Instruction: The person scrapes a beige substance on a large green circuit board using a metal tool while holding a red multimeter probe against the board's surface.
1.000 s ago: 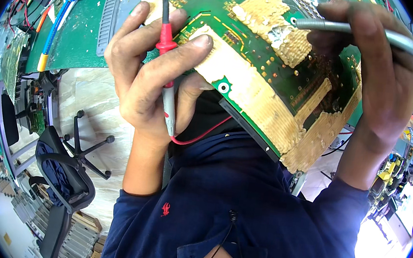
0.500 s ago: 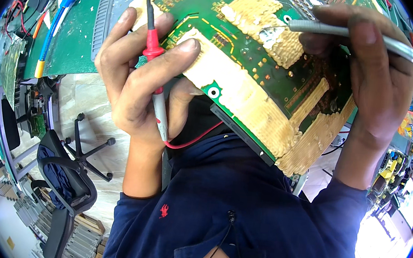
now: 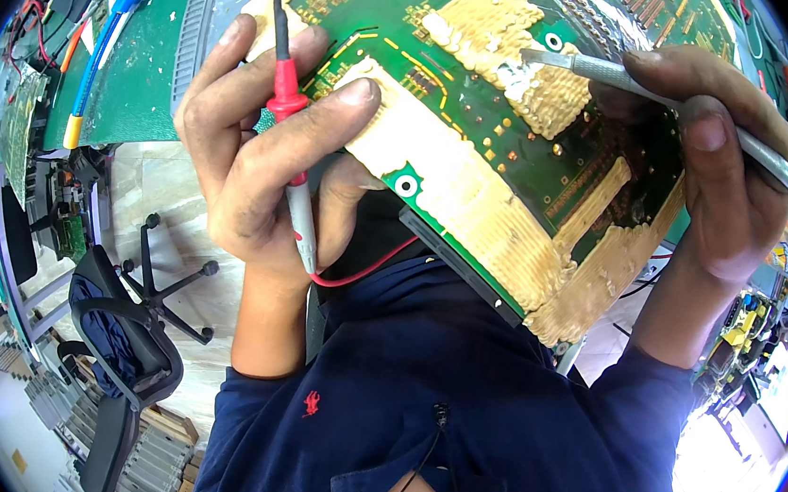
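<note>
Left of centre, the left hand (image 3: pixel 256 152) is closed around the lower-left edge of the green board (image 3: pixel 529 169), one fingertip lying on the long tan strip (image 3: pixel 457 186). The red-and-grey probe (image 3: pixel 287 93) is tucked between the same fingers, its tip pointing to the upper left of the frame and its red lead (image 3: pixel 367 277) trailing below. This hold is much as it was half a second ago, and the board has barely shifted.

In the upper middle of the frame, the change is at the tan patch (image 3: pixel 490 37). The knife's blade (image 3: pixel 545 58), thin and edge-on before, now shows its broad side above the whitish spot (image 3: pixel 515 75). That probably means the blade has been turned to work on the patch at a new angle; whether it presses in, I cannot tell.

At the upper right, the right hand (image 3: pixel 742 175) grips the knife (image 3: pixel 610 72) by its silver handle, and its fingers have shifted along with the tool. The board lies to the left of this hand, reaching beneath its fingers, with the patch just beyond the fingertips.
</note>
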Demonstrator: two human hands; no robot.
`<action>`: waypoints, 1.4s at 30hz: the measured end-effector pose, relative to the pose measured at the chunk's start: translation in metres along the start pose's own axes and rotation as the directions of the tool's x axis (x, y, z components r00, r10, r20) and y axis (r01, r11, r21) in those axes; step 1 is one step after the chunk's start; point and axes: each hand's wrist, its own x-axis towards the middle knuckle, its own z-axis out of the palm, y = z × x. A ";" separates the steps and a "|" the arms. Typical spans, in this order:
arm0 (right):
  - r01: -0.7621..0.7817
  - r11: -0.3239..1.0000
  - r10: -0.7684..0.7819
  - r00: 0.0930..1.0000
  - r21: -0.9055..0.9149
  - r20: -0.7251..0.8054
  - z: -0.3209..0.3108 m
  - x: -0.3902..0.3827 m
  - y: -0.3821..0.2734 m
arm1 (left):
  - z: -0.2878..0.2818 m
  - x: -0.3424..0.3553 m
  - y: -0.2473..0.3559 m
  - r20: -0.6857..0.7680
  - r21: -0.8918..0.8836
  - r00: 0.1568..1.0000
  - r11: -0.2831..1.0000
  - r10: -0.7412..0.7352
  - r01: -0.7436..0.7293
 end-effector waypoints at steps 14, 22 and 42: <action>0.133 0.983 -0.115 0.983 -0.127 0.140 -0.009 0.003 0.011 | 0.001 -0.002 0.001 0.007 0.006 1.000 1.000 -0.014 0.014; 0.136 0.969 -0.133 0.991 -0.208 0.027 -0.002 0.000 0.010 | 0.001 -0.002 0.002 0.004 -0.008 1.000 1.000 -0.030 0.030; 0.142 0.987 -0.143 0.990 -0.076 -0.006 0.004 0.000 0.012 | 0.003 -0.002 0.001 -0.018 -0.024 0.999 0.999 -0.032 0.032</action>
